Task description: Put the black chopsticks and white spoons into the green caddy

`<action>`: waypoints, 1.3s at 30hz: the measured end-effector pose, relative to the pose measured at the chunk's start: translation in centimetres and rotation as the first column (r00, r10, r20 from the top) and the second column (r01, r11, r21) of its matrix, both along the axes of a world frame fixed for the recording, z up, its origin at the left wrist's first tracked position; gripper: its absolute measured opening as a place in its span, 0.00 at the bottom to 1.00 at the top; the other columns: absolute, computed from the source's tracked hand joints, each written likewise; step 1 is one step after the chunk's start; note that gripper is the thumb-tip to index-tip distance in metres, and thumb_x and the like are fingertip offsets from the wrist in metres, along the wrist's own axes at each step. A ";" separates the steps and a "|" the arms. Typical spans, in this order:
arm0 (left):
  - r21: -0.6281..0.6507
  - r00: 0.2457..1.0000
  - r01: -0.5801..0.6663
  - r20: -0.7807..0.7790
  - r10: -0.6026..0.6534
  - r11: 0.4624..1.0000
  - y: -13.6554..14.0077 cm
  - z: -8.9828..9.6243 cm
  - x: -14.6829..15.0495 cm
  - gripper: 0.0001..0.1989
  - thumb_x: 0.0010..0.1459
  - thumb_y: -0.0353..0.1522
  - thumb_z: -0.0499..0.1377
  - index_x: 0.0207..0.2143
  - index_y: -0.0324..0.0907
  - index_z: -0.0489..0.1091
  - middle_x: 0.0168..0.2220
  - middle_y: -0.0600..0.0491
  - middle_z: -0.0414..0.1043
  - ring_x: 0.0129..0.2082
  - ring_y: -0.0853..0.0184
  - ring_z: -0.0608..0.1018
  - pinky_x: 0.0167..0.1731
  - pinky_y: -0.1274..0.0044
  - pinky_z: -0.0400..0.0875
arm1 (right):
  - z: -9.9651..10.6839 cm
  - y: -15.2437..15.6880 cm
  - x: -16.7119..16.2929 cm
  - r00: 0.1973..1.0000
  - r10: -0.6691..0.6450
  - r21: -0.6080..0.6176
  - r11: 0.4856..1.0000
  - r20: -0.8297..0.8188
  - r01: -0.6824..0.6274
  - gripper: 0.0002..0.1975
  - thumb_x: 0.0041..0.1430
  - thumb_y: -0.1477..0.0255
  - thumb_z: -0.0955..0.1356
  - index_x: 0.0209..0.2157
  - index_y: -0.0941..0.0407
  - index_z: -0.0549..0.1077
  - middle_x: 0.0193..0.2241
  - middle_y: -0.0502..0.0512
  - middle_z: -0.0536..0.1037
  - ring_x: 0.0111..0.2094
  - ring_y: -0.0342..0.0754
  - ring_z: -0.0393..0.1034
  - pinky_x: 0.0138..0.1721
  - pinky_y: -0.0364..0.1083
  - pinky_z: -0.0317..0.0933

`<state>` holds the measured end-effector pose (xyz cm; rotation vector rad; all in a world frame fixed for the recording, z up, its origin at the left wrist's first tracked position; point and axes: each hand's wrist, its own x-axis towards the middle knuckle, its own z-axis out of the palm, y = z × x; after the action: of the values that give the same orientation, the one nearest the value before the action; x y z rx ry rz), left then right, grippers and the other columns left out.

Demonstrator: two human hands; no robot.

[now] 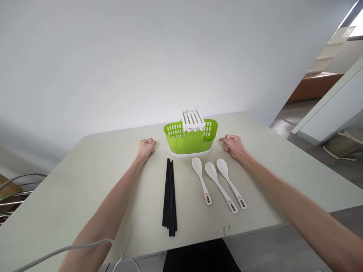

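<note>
A green utensil basket (190,143) with slotted walls and a white base stands upright near the wall. A white slotted rack (193,120) sits across its middle. My left hand (146,148) rests on the table to the left of the basket, closed in a loose fist. On the other side lies my right hand (232,145), also closed, with its index finger a little forward towards the basket. Neither hand touches the basket. Between my forearms are several black chopsticks (169,196) in a bundle and three white spoons, a left one (201,179), a middle one (220,186) and a right one (231,182).
The pale table (107,158) meets a white wall (127,68) at the back. A grey cable (73,247) crosses my left forearm at the lower left. Metal racks (17,192) stand beyond the left edge. A white partition (334,98) is off to the right.
</note>
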<state>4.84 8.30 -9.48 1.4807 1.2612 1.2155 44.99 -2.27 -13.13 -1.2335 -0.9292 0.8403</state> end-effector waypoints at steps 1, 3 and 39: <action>0.001 1.000 0.001 -0.006 -0.001 1.000 0.0 0.0 -0.1 0.23 0.42 0.31 0.61 0.22 0.47 0.42 0.21 0.62 0.40 0.17 0.77 0.48 0.18 0.79 0.40 | 0.2 -0.2 0.0 0.999 0.026 0.005 1.000 -0.025 -0.025 0.36 0.45 0.65 0.79 0.20 0.49 0.44 0.17 0.37 0.44 0.16 0.36 0.40 0.15 0.41 0.40; 0.004 1.000 0.005 -0.016 -0.005 1.000 0.0 0.0 -0.2 0.24 0.42 0.31 0.61 0.22 0.47 0.42 0.21 0.62 0.39 0.17 0.77 0.48 0.19 0.79 0.40 | 0.6 -0.6 0.1 0.995 0.066 0.016 0.998 -0.068 -0.065 0.37 0.44 0.65 0.80 0.20 0.50 0.44 0.17 0.37 0.44 0.16 0.36 0.40 0.16 0.41 0.41; 0.023 0.923 0.157 -0.359 -0.138 0.987 -3.6 2.0 -0.3 0.19 0.51 0.36 0.58 0.22 0.45 0.47 0.22 0.60 0.46 0.23 0.71 0.53 0.24 0.78 0.48 | 1.7 -2.2 -1.6 0.991 0.117 -0.051 0.991 -0.067 -0.120 0.33 0.52 0.56 0.79 0.22 0.52 0.52 0.20 0.40 0.50 0.20 0.39 0.44 0.18 0.41 0.45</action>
<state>4.56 4.69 -7.53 1.8603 1.3290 0.9105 43.42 -4.49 -11.43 -1.2010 -0.9401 0.9998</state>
